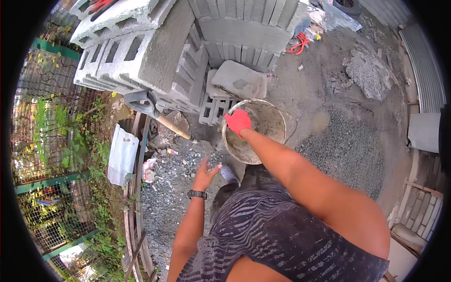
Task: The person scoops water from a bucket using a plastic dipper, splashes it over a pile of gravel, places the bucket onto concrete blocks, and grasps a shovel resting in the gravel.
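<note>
My right hand (238, 122), in a red glove, grips the left side of the rim of a round, cement-smeared bucket (270, 124). The bucket is on the ground in front of me, its inside coated with grey residue. My left hand (205, 175) is bare, with a dark watch (197, 194) on the wrist. Its fingers are spread and hold nothing, low over the gravel left of my shoe (229, 174). Beyond it a shovel (170, 127) with a grey handle grip and wooden shaft slants beside the blocks.
Hollow concrete blocks (164, 61) are stacked ahead, with a loose block (239, 80) behind the bucket. Gravel (347, 150) is heaped at the right, a grey mound (369, 70) farther back. A plant-covered fence (56, 141) runs along the left. Red gloves (298, 43) lie near litter.
</note>
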`<action>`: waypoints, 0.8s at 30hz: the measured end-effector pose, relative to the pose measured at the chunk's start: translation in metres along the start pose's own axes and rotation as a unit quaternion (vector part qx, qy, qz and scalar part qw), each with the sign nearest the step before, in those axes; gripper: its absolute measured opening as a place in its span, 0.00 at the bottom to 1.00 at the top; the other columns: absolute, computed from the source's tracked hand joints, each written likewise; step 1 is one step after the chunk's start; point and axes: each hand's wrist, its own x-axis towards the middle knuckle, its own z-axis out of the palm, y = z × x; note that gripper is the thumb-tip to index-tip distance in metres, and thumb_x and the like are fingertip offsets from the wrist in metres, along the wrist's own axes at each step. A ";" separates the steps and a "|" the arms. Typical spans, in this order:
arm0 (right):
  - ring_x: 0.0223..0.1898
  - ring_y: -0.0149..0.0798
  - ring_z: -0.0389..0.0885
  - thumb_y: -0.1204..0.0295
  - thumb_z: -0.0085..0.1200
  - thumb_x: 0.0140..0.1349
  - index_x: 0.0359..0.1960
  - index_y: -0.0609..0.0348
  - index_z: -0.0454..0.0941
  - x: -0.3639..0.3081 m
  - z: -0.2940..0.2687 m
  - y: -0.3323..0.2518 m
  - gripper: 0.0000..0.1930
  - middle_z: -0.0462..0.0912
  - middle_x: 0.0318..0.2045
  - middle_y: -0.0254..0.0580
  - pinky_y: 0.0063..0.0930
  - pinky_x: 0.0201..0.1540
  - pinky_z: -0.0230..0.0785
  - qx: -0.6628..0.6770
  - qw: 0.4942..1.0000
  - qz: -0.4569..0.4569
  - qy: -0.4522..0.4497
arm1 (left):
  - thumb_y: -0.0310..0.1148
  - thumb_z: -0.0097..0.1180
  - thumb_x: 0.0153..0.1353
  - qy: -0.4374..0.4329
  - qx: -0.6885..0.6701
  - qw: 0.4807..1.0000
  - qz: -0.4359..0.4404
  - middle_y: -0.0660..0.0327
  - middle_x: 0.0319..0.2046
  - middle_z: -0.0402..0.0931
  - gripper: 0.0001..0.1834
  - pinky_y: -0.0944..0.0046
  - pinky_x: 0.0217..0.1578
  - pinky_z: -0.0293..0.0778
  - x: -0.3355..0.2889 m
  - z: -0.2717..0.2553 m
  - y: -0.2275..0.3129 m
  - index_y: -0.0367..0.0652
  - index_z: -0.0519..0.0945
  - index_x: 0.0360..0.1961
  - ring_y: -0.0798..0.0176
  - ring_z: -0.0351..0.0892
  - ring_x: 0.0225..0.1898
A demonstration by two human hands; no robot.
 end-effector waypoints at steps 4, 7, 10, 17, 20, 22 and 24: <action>0.54 0.58 0.82 0.43 0.54 0.64 0.46 0.63 0.84 0.012 -0.021 -0.003 0.31 0.84 0.50 0.60 0.47 0.55 0.75 -0.011 1.000 -0.003 0.005 | 0.50 0.75 0.55 0.073 -0.029 0.996 0.041 0.36 0.62 0.72 0.53 0.53 0.61 0.72 0.085 0.081 0.055 0.27 0.61 0.70 0.44 0.75 0.62; 0.53 0.57 0.84 0.42 0.53 0.65 0.45 0.67 0.84 0.013 -0.052 -0.012 0.33 0.85 0.46 0.62 0.47 0.54 0.76 -0.038 0.996 -0.047 -0.065 | 0.41 0.74 0.50 0.175 0.019 0.984 -0.009 0.46 0.39 0.81 0.32 0.55 0.43 0.77 0.128 0.096 0.041 0.32 0.74 0.49 0.52 0.83 0.40; 0.45 0.51 0.86 0.43 0.55 0.64 0.45 0.67 0.84 0.024 -0.113 -0.006 0.32 0.87 0.40 0.56 0.43 0.49 0.76 -0.063 0.969 -0.124 -0.204 | 0.37 0.73 0.48 0.164 0.054 0.984 -0.042 0.52 0.29 0.81 0.26 0.54 0.37 0.78 0.134 0.095 0.038 0.37 0.77 0.45 0.55 0.83 0.31; 0.42 0.44 0.87 0.60 0.47 0.75 0.54 0.69 0.76 0.035 -0.420 -0.152 0.22 0.85 0.45 0.50 0.37 0.48 0.80 0.421 0.826 -0.306 -0.217 | 0.36 0.73 0.46 0.188 0.096 0.977 -0.032 0.52 0.27 0.81 0.26 0.54 0.36 0.78 0.128 0.117 0.086 0.39 0.77 0.45 0.53 0.83 0.30; 0.60 0.53 0.79 0.52 0.49 0.74 0.67 0.67 0.64 0.084 -0.467 -0.230 0.31 0.73 0.62 0.56 0.49 0.59 0.77 0.565 0.720 -0.361 -0.181 | 0.42 0.73 0.47 0.185 0.097 0.977 -0.041 0.50 0.28 0.82 0.28 0.53 0.37 0.78 0.125 0.114 0.069 0.39 0.76 0.46 0.50 0.83 0.30; 0.61 0.59 0.77 0.52 0.53 0.72 0.72 0.67 0.50 0.113 -0.475 -0.282 0.40 0.63 0.66 0.59 0.57 0.59 0.78 0.628 0.693 -0.292 -0.200 | 0.44 0.74 0.47 0.177 0.103 0.978 -0.027 0.50 0.28 0.82 0.30 0.53 0.37 0.78 0.120 0.115 0.073 0.39 0.76 0.46 0.50 0.84 0.30; 0.56 0.59 0.79 0.54 0.55 0.71 0.68 0.69 0.57 0.143 -0.476 -0.327 0.36 0.66 0.63 0.59 0.58 0.55 0.81 0.628 0.711 -0.284 -0.138 | 0.47 0.75 0.46 0.137 0.127 0.982 -0.028 0.48 0.31 0.83 0.33 0.52 0.39 0.78 0.116 0.116 0.090 0.39 0.75 0.47 0.48 0.85 0.34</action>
